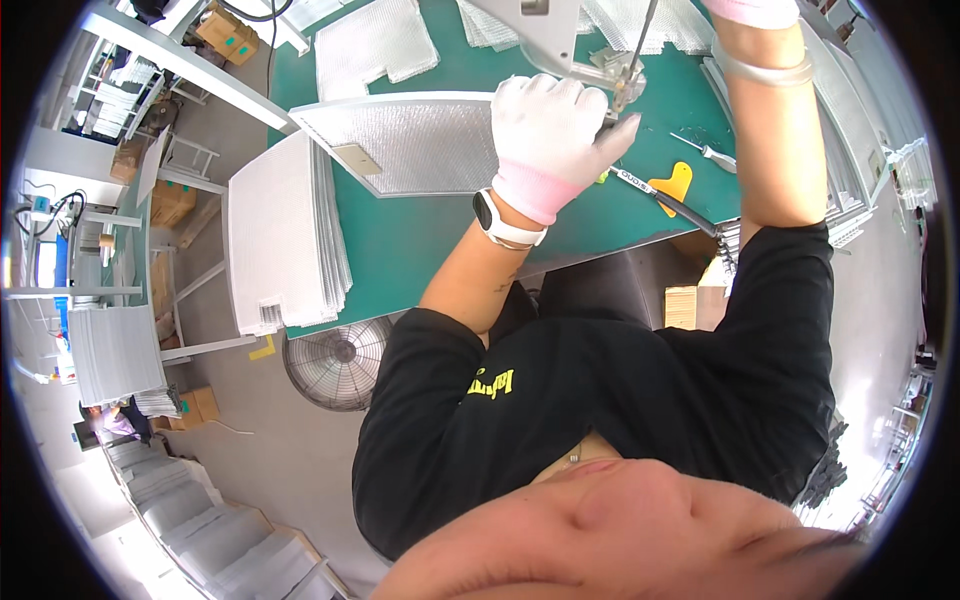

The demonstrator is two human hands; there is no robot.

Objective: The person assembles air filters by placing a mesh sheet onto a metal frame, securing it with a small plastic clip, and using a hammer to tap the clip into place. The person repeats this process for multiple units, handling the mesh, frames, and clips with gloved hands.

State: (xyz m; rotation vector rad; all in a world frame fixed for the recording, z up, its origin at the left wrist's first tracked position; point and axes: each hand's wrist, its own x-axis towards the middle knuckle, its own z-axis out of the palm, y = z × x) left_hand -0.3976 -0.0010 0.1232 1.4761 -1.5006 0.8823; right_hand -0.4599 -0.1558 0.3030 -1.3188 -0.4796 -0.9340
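My left hand (555, 140), in a white glove with a pink cuff, is closed at the right end of a silver quilted-looking foil panel (420, 145). The fingers curl over that end, and the thumb points right. A small tan patch shows near the panel's left end. Just beyond the knuckles is the white head of a sewing machine (545, 35), its needle area (622, 85) close to my fingers. My right hand (755, 10) reaches up past the machine's right side. Only its pink cuff shows at the top edge; the fingers are out of view.
On the green table (420, 240) lie a yellow scraper (680, 183), a screwdriver (718, 158) and a long black-and-white tool (665, 195). A stack of white sheets (280, 235) overhangs the left edge. More foil sheets (375, 45) lie behind. A floor fan (340, 365) stands below.
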